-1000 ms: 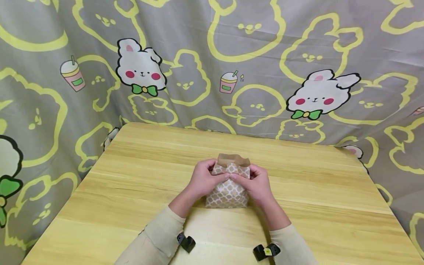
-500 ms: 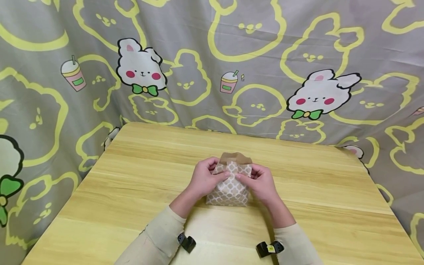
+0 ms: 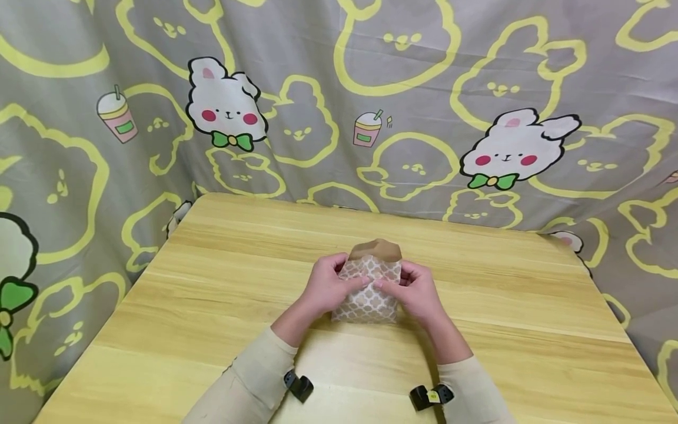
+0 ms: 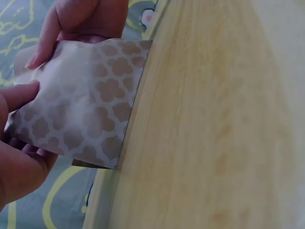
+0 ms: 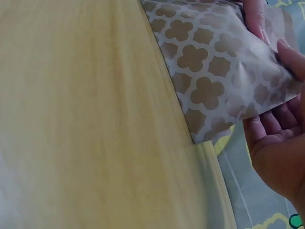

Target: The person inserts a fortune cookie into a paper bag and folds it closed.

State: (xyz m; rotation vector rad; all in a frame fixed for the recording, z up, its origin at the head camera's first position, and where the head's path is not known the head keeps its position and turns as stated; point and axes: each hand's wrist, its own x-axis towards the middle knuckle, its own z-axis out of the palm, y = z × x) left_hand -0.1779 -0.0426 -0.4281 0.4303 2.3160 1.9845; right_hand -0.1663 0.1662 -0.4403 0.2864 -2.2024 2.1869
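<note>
Both hands hold a small brown paper bag (image 3: pixel 365 307) with a white quatrefoil lattice print, near the middle of the table. Its plain brown top flap (image 3: pixel 377 250) sticks up beyond the fingers. My left hand (image 3: pixel 329 284) grips the left side, thumb on the front face and fingers curled behind. On the right side, my right hand (image 3: pixel 418 290) grips it the same way. The two thumbs lie close together but apart. In the left wrist view the bag (image 4: pixel 107 95) looks creased near the thumbs. The right wrist view shows my right fingers (image 5: pixel 281 121) curled behind the bag.
The light wooden table (image 3: pixel 185 306) spreads around the hands. Behind it and at the sides hangs a grey curtain (image 3: pixel 312 53) with yellow outlines and white rabbits. A black camera mount (image 3: pixel 299 386) sits at the left wrist, another black mount (image 3: pixel 431 396) at the right.
The bag's bottom edge has risen slightly in the head view, and its brown top flap looks straighter and more upright. The right hand shifted slightly right. Both hands keep their grip.
</note>
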